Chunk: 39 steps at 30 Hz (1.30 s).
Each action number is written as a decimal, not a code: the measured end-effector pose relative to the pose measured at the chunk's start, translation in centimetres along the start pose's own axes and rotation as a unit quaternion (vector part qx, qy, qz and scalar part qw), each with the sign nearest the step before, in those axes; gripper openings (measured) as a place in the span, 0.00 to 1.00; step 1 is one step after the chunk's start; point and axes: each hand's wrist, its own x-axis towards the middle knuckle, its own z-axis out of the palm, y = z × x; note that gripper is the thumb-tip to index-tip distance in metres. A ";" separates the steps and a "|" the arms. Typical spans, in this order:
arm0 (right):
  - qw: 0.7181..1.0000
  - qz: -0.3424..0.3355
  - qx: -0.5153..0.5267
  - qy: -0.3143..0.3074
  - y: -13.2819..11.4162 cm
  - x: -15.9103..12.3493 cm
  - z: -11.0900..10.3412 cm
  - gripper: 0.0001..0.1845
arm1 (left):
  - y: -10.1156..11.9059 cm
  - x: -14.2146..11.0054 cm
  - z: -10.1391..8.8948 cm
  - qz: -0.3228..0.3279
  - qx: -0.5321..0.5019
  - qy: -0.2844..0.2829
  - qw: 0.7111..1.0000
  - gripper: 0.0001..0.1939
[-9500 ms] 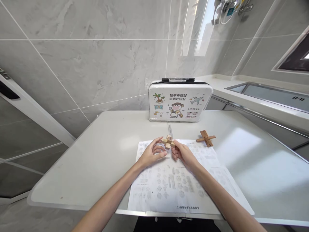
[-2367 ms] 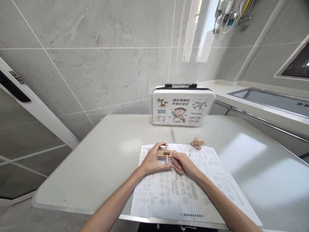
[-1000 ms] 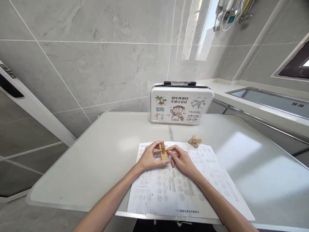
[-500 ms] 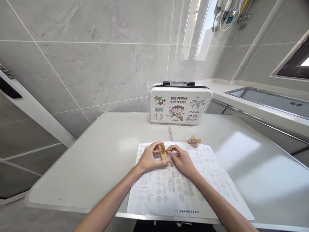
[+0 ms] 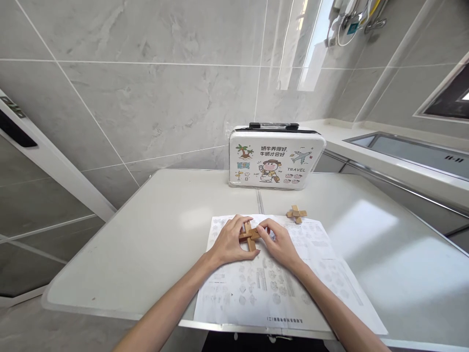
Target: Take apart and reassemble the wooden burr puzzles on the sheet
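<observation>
A wooden burr puzzle made of crossed bars is held over the printed sheet. My left hand wraps round it from the left, thumb at the near end and fingers at the far end. From the right, my right hand pinches the bar that sticks out on that side. Fingers cover parts of the puzzle's ends. A second wooden burr puzzle, also a cross of bars, rests near the sheet's far right edge, touched by neither hand.
Behind the sheet, a white carrying case with cartoon prints and a black handle stands upright on the white folding table. A counter with a sink runs along the right. Grey tiled wall rises behind.
The held puzzle has turned between my hands, so its bars show at a different angle. My right fingers have shifted their grip on its right side. The view has moved slightly.
</observation>
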 end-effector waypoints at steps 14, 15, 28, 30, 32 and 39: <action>0.999 0.049 0.009 -0.020 0.2 0.0 0.0 0.19 | -0.2 0.5 -0.5 -0.019 0.023 0.000 1.000 0.38; 0.999 0.049 0.009 -0.018 0.2 0.0 0.1 0.19 | -0.2 0.5 -0.5 -0.020 0.025 0.001 0.999 0.37; 0.996 0.079 0.046 -0.008 0.4 -0.1 0.3 0.23 | -0.3 0.4 -0.6 -0.002 0.037 -0.015 0.999 0.40; 0.994 0.089 0.060 -0.014 0.3 -0.1 0.2 0.23 | -0.5 0.5 -0.7 -0.001 0.048 -0.013 0.999 0.39; 0.992 0.098 0.071 -0.015 0.3 -0.1 0.2 0.23 | -0.6 0.5 -0.9 -0.006 0.053 -0.011 0.999 0.38; 0.983 0.123 0.132 -0.016 0.6 -0.1 0.3 0.26 | -0.2 0.3 -0.9 -0.063 -0.057 -0.028 0.996 0.41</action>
